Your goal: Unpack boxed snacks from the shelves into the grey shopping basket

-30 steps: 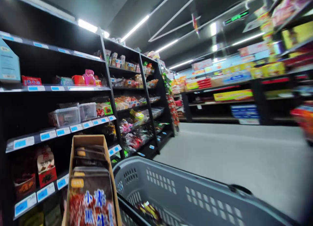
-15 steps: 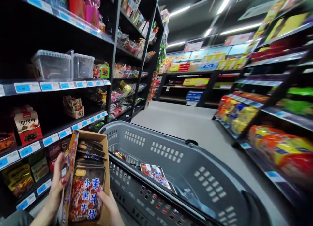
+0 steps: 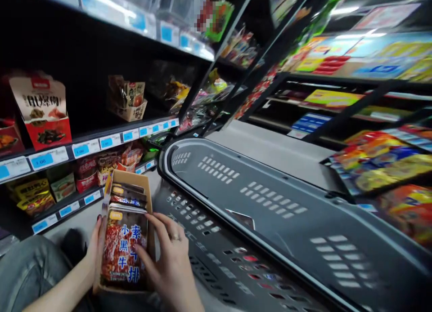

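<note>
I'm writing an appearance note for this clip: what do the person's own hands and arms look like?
The right hand wears a shiny ring; the left hand shows a dark reddish nail. Neither wears a glove, and no sleeve shows on the visible forearms.

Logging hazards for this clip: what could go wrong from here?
Neighbouring packets might come along, since the right grip touches the front packet, which sits close against others. The box might tip if the left grip, at its side, slackened.
</note>
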`<act>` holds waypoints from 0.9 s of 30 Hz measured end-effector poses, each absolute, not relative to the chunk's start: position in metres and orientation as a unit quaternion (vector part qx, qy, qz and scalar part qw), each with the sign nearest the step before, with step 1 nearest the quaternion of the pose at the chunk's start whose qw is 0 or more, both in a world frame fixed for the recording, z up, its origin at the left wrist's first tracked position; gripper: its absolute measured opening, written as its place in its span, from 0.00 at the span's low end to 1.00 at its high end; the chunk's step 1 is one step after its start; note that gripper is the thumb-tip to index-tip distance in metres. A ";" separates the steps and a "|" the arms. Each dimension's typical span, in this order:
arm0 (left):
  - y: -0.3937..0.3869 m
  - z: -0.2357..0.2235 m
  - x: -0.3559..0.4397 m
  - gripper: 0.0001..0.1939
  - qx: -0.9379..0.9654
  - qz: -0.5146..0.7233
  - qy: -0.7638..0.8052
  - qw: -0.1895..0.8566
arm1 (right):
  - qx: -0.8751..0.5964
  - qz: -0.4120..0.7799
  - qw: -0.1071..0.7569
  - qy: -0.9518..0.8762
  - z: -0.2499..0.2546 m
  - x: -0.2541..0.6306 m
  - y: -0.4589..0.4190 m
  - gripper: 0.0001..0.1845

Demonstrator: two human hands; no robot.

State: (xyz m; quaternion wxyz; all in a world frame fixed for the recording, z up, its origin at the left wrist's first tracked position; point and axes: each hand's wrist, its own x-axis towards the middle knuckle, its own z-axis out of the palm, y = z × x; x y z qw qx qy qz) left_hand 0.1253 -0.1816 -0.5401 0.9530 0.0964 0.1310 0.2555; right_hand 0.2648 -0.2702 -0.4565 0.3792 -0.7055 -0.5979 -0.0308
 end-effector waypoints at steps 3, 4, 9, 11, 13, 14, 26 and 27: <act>-0.183 -0.542 0.130 0.28 0.078 0.244 0.131 0.958 | -0.729 -0.087 0.276 -0.620 -0.456 0.267 -0.273 0.35; -0.184 -0.542 0.131 0.28 0.069 0.242 0.129 0.959 | -0.736 -0.091 0.253 -0.621 -0.457 0.267 -0.273 0.40; -0.187 -0.550 0.132 0.30 0.021 0.235 0.154 0.959 | -0.735 -0.086 0.241 -0.628 -0.461 0.269 -0.274 0.48; -0.187 -0.554 0.132 0.30 0.014 0.240 0.169 0.956 | -0.735 -0.100 0.243 -0.625 -0.461 0.268 -0.274 0.45; -0.186 -0.556 0.132 0.31 0.011 0.252 0.178 0.951 | -0.730 -0.111 0.239 -0.630 -0.461 0.266 -0.274 0.42; -0.186 -0.556 0.132 0.30 0.010 0.258 0.180 0.949 | -0.728 -0.113 0.237 -0.634 -0.461 0.265 -0.274 0.41; -0.188 -0.561 0.129 0.27 0.030 0.243 0.140 0.959 | -0.637 -0.047 0.380 -0.669 -0.448 0.278 -0.277 0.05; -0.188 -0.562 0.129 0.27 0.032 0.244 0.147 0.958 | -0.628 -0.053 0.389 -0.672 -0.447 0.280 -0.278 0.07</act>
